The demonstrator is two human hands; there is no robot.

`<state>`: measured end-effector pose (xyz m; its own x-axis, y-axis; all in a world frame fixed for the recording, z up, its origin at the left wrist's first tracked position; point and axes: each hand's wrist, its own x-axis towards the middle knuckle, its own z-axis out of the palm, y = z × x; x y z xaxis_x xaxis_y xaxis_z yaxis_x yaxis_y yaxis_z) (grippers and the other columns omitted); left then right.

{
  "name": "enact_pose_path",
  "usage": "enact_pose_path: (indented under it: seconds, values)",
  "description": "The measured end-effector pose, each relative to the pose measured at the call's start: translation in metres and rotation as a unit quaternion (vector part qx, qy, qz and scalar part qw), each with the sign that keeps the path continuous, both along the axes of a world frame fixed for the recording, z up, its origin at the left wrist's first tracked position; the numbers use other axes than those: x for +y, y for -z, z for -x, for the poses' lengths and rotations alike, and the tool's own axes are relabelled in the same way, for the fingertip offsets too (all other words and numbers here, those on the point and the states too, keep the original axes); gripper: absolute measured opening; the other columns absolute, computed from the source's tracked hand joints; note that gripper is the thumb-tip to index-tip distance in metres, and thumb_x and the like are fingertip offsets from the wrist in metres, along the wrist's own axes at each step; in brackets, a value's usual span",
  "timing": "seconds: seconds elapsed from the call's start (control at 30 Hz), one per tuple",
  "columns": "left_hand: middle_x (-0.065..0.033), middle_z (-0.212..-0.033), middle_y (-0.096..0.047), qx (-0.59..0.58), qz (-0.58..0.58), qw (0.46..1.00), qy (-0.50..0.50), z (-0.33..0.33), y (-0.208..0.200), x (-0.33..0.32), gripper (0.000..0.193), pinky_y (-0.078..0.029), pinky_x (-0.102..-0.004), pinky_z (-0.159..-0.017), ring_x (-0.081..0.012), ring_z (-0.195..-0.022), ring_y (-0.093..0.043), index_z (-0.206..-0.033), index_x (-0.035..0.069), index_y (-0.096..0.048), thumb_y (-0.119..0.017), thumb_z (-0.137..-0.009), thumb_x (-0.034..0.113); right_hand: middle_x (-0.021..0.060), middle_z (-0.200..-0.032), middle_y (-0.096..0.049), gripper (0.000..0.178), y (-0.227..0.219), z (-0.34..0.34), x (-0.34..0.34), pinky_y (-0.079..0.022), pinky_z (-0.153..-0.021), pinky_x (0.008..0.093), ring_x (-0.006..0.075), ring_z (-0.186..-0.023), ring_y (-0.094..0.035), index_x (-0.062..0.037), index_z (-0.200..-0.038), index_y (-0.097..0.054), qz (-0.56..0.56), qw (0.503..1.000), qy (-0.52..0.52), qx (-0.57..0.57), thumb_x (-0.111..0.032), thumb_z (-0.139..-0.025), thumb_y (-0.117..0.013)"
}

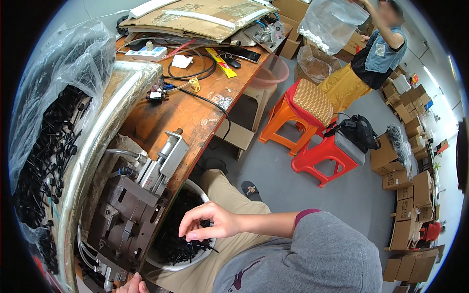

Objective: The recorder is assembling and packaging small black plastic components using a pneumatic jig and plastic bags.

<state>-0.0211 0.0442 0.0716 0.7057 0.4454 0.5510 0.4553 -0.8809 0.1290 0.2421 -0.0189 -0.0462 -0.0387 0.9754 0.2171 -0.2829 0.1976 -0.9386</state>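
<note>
The left hand [131, 284] is cut off by the lower edge, beside the near end of the metal clamping fixture [129, 212]; only some fingers are shown, and whether anything is pinched there cannot be told. The right hand [210, 222] is held over the white-rimmed bucket [181, 267], its fingers bent and its thumb brought toward them; thin black parts [178, 239] are seen just below the fingertips, but whether one is gripped cannot be made out. Part of the bucket's contents is covered by that hand, and the rest is lost in shadow. At far left, black stemmed pieces [41, 156] are partly veiled by a clear plastic bag [58, 53].

The bucket is bounded on the left by the edge of the desk [151, 124] and on the right by the trousered thigh [234, 195]. Stained wood is exposed beyond the fixture, crossed farther off by a black cable [207, 100]. To the right, grey floor [278, 190] is seen between the thigh and the red stool [327, 158].
</note>
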Motion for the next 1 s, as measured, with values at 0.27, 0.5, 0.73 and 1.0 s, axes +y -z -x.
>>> enact_pose_path:
  seconds: [0.27,0.5,0.73,1.0]
  values:
    - [-0.0129,-0.079,-0.071,-0.008,-0.006,1.000,0.010,0.001,0.002,0.001,0.008,-0.049,-0.0311,-0.054,-0.0230,-0.059,-0.063,-0.090,-0.006,-0.071,-0.068,-0.088,0.001,0.0055,-0.085,-0.069,0.015,0.007,-0.002,0.000,-0.048,-0.061,0.0226,0.0082,-0.067,-0.063,-0.0005,-0.100,-0.067,-0.006,1.000,-0.019,-0.002,-0.011,-0.090,-0.065]
    - [-0.0126,-0.077,-0.070,-0.010,-0.009,1.000,0.010,0.001,-0.001,0.002,0.008,-0.048,-0.0310,-0.054,-0.0223,-0.058,-0.062,-0.091,-0.005,-0.072,-0.068,-0.087,0.002,0.0061,-0.086,-0.069,0.017,-0.003,-0.018,-0.001,-0.049,-0.064,0.0234,0.0091,-0.070,-0.064,0.0005,-0.103,-0.067,0.019,1.000,-0.014,0.009,-0.009,-0.090,-0.066]
    - [-0.0125,-0.077,-0.070,-0.014,-0.002,1.000,0.014,-0.004,0.002,0.001,0.007,-0.048,-0.0317,-0.053,-0.0228,-0.058,-0.061,-0.091,-0.004,-0.072,-0.069,-0.087,0.001,0.0074,-0.089,-0.068,0.020,-0.003,-0.025,-0.002,-0.051,-0.064,0.0238,0.0107,-0.077,-0.065,0.0025,-0.106,-0.065,0.017,0.999,0.012,0.049,-0.012,-0.093,-0.061]
    - [-0.0121,-0.077,-0.070,-0.011,0.002,1.000,-0.006,0.000,0.004,-0.003,0.007,-0.048,-0.0320,-0.054,-0.0228,-0.058,-0.061,-0.090,-0.004,-0.072,-0.069,-0.087,0.001,0.0074,-0.087,-0.068,0.016,-0.004,-0.031,-0.002,-0.051,-0.065,0.0247,0.0107,-0.075,-0.065,0.0008,-0.102,-0.067,0.024,0.999,0.035,-0.015,-0.010,-0.090,-0.064]
